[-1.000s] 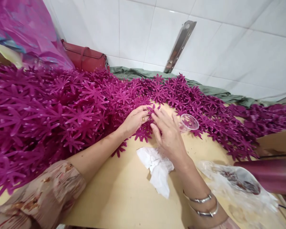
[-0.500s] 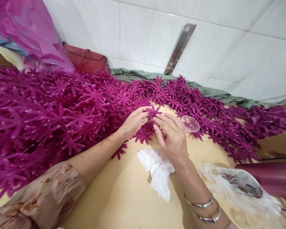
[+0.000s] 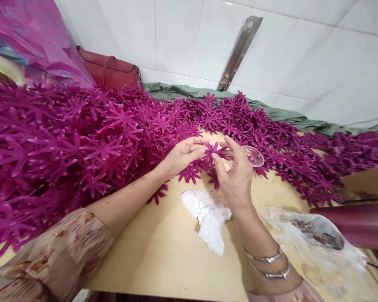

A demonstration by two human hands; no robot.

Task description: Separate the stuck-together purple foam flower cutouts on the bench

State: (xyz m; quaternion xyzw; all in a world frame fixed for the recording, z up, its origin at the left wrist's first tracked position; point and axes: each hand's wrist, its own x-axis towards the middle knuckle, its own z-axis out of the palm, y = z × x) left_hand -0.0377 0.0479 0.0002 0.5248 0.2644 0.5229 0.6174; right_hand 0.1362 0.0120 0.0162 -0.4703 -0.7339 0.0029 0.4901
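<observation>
We hold one flower (image 3: 213,150) over the table (image 3: 157,256): our left hand (image 3: 183,154), nearly closed, pinches one side; our right hand (image 3: 237,174), half curled, pinches the other. Nearby we count one cup (image 3: 255,156), one tissue (image 3: 208,214); the heaped flowers (image 3: 103,147) defeat counting.

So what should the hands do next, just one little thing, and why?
Perhaps the left hand could ease off and let the right hand take the purple flower, because both hands seem to touch it and the right thumb sits at its near side.
</observation>
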